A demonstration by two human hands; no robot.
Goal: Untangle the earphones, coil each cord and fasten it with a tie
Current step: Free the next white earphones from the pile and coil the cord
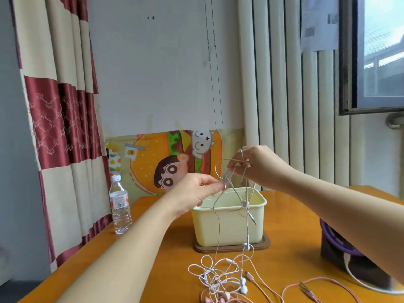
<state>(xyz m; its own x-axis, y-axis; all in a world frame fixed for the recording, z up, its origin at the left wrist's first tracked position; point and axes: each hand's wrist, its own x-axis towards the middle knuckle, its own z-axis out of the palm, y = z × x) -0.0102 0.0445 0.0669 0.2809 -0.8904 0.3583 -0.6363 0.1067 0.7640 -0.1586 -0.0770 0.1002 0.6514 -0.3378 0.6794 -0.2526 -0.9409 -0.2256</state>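
Head view: mid-frame, above a cream bin (229,224), left hand (196,193) and right hand (260,167) pinch a white earphone cord (218,226); the tangled earphones (220,278) lie bottom-centre. Untangling likely continues; next, working this cord free.

No writing can be read.
The water bottle (120,209) on the table (175,259) carries a white and red label (119,202), its print too small and blurred to read. The paper sheets (319,25) beside the window (382,51) show dark printed blocks, equally blurred. The cartoon burger poster (153,162) bears pictures only.
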